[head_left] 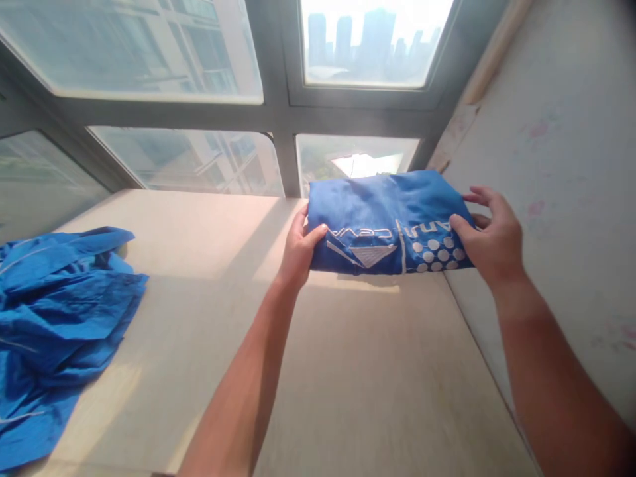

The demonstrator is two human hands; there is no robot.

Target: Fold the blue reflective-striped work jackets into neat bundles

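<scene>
A blue garment folded into a flat rectangle (pixel 368 205) is held up above the pale surface, near the window. White lettering, a triangle and rows of white dots show on its near side. My left hand (pixel 299 246) grips its left edge, thumb on the front and fingers mostly hidden behind. My right hand (pixel 491 235) holds the right edge, its thumb pressed on the front near the dots and some fingers behind. At the far left lies a crumpled blue garment (pixel 64 318) with thin white lines, apart from both hands.
The pale board-like surface (pixel 209 331) reaches to the grey window frame (pixel 189 114). On the right a white wall with faint pink flowers (pixel 561 172) borders the surface. Tall buildings show through the glass.
</scene>
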